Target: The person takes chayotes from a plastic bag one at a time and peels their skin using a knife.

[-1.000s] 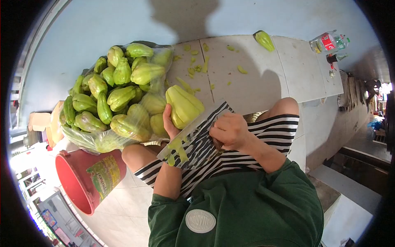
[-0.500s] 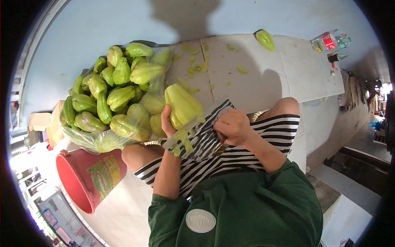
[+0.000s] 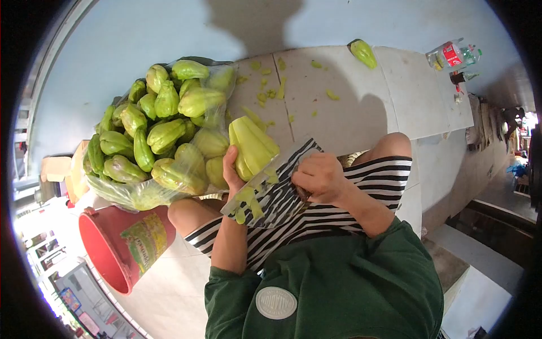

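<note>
My left hand (image 3: 230, 169) is closed round the lower side of a peeled, pale green chayote (image 3: 252, 146). In my right hand (image 3: 320, 179) is a wide, shiny knife (image 3: 280, 188), its handle mostly hidden by my fingers. The blade lies across the near side of the chayote, above my lap, and mirrors the striped shorts. Strips of peel (image 3: 248, 204) stick to the blade near its tip. Left of the chayote, a clear plastic bag (image 3: 138, 195) holds many unpeeled chayotes (image 3: 166, 134).
Scraps of peel (image 3: 271, 93) lie on the tiled surface (image 3: 333, 118). A single chayote (image 3: 363, 53) rests by the wall. Plastic bottles (image 3: 451, 55) and a dark bottle (image 3: 464, 77) are at far right. A red bucket (image 3: 107, 243) lies tipped at lower left.
The knife blade has shifted slightly down and left along the chayote, carrying the peel strips. The chayote has turned a little in my left hand. The bag and bucket look the same.
</note>
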Demonstrator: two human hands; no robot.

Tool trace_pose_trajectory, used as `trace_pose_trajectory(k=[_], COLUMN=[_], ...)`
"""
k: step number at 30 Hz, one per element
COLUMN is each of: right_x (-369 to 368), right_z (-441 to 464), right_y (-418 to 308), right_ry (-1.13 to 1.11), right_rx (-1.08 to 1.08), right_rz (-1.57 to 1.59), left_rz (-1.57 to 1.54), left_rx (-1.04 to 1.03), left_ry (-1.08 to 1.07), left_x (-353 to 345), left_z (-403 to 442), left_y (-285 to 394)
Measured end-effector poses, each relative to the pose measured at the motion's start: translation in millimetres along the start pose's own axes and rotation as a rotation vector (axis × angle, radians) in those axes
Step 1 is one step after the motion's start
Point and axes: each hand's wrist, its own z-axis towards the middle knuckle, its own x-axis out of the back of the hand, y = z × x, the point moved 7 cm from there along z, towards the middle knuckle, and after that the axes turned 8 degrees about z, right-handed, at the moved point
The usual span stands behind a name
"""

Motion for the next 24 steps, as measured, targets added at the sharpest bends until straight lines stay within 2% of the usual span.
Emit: trace_pose_trajectory(k=[2, 3, 5, 8, 9, 11, 14, 16, 17, 18, 20, 21, 23, 24], right_x=[-6, -8, -11, -6, -5, -2, -2, -7, -5, -1, -6, -5, -2, -4], right_z=[-6, -12, -25, -25, -21, -11, -2, -11, -18, -20, -27, -22, -10, -10], right_y=[5, 17, 57, 60, 54, 31, 13, 40, 53, 52, 62, 55, 27, 33], right_ry=[-0.121, -0.122, -0.127, -0.118, -0.121, -0.107, -0.126, -0.064, -0.007, -0.007, -0.186, -0.191, -0.133, -0.131], right_rx=[-0.034, -0.037, -0.201, -0.257, -0.257, -0.124, -0.094, -0.127, -0.153, -0.149, -0.316, -0.31, -0.161, -0.164], right_rz=[-0.073, -0.075, -0.1, -0.141, -0.143, -0.108, -0.092, -0.059, -0.025, -0.031, -0.046, -0.047, -0.074, -0.07], left_rz=[-0.005, -0.016, -0.001, 0.03, 0.049, 0.065, 0.082, 0.049, 0.15, 0.147, 0.157, 0.126, 0.116, 0.109], left_rx=[0.011, 0.021, 0.013, -0.038, -0.044, -0.054, 0.009, 0.028, -0.007, -0.011, -0.054, -0.051, -0.037, -0.019], left_ry=[0.036, 0.074, 0.066, 0.031, 0.001, -0.027, -0.093, -0.024, 0.065, 0.058, -0.057, -0.154, -0.176, -0.202], left_x=[-3, -4, 1, 1, -1, -2, 0, 5, 7, 7, 0, -9, -7, -8], left_z=[-4, -6, -5, 0, -1, 1, -1, -2, -7, -7, -3, -3, 0, 0], left_y=[2, 1, 2, 8, 9, 9, 1, -3, 2, 2, 9, 9, 3, 0])
